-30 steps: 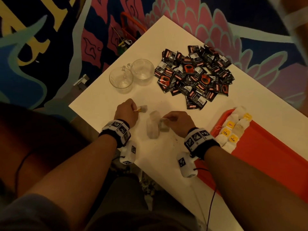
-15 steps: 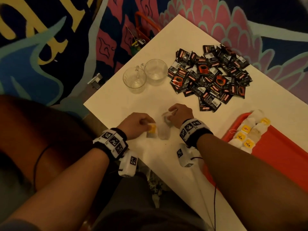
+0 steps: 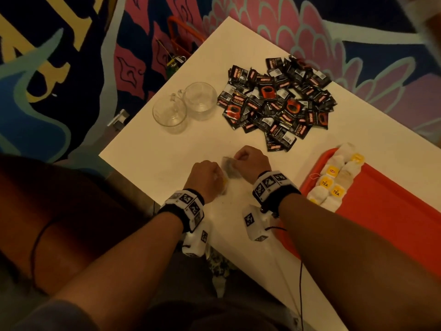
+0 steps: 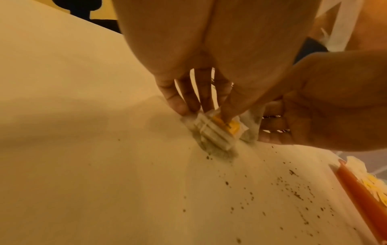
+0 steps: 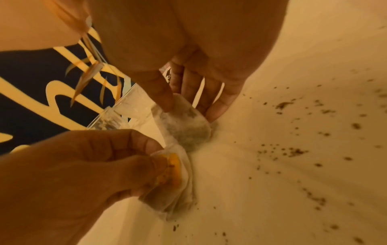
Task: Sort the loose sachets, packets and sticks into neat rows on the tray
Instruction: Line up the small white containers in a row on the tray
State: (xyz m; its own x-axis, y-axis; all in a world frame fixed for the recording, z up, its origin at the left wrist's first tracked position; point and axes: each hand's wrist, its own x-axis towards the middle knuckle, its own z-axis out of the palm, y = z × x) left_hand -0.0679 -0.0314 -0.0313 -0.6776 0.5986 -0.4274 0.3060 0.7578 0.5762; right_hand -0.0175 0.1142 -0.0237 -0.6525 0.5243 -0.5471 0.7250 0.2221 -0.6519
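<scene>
Two tea bags lie between my hands on the white table (image 3: 148,163). My left hand (image 3: 207,176) pinches a tea bag with a yellow tag (image 4: 217,131) (image 5: 173,179), thumb pressing the tag. My right hand (image 3: 248,161) pinches a second, tagless tea bag (image 3: 228,167) (image 5: 184,126) (image 4: 252,127) beside it. The two bags touch. At the right, the red tray (image 3: 393,223) holds a row of tea bags (image 3: 334,180) along its left edge. A heap of black coffee sachets (image 3: 276,101) sits further back on the table.
Two empty glass cups (image 3: 183,108) stand at the table's left side, behind my hands. Loose tea crumbs (image 4: 293,195) are scattered on the table near the tray rim (image 4: 360,192). A patterned rug (image 3: 59,68) surrounds the table.
My hands have drawn closer together, bringing the two tea bags side by side. The left hand shifted right with its yellow-tagged bag.
</scene>
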